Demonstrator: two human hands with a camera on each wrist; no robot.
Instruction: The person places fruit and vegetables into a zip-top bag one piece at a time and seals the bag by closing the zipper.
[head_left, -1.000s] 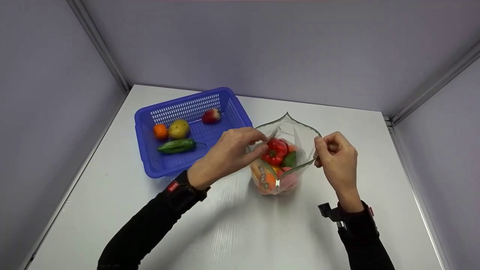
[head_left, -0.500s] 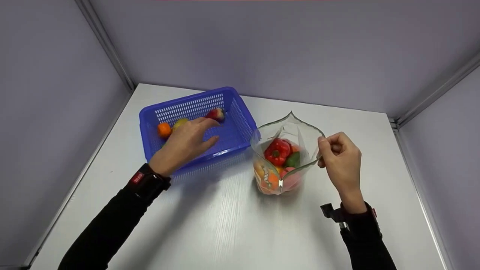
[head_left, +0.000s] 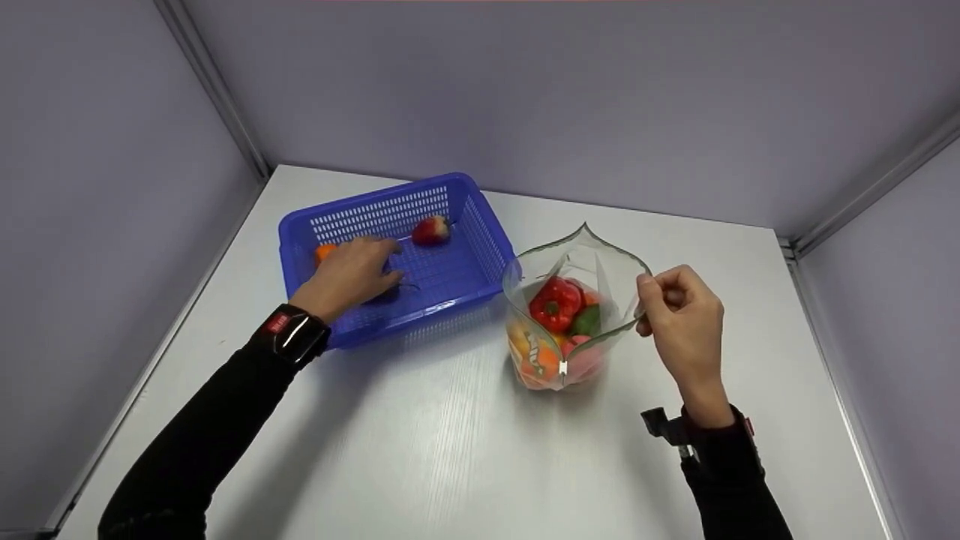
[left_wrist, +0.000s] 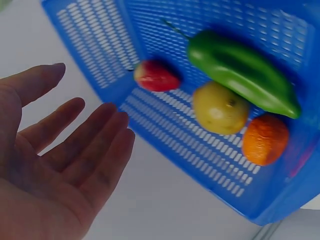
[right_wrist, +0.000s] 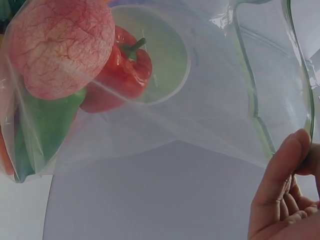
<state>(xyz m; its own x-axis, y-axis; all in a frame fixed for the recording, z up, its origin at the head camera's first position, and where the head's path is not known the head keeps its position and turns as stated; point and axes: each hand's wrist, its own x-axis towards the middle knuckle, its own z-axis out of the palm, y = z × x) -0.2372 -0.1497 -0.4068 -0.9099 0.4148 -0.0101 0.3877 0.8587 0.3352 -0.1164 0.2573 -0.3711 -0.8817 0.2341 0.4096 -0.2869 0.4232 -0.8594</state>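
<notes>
My left hand (head_left: 349, 274) reaches over the left part of a blue plastic basket (head_left: 489, 232), fingers spread and thumb apart. Under or around it lie a green chili pepper (left_wrist: 240, 72), a yellow fruit (left_wrist: 220, 107) and a small orange fruit (left_wrist: 265, 140); in the head view the hand mostly covers them. The left wrist view shows its palm holding nothing. My right hand (head_left: 682, 307) pinches the right rim of a clear zip bag (head_left: 619, 274) between thumb and forefinger. Inside the bag are a red bell pepper (head_left: 555, 302) and several other fruits and vegetables.
A strawberry (head_left: 431, 230) lies toward the back of the basket. Basket and bag stand close together on a white table (head_left: 465, 450), with grey panels (head_left: 525, 90) at the back and sides. A zip slider (head_left: 563, 367) sits at the bag's front.
My left hand has left the bag's mouth and moved left, then down into the basket over the chili pepper. The right hand keeps its pinch on the bag's rim.
</notes>
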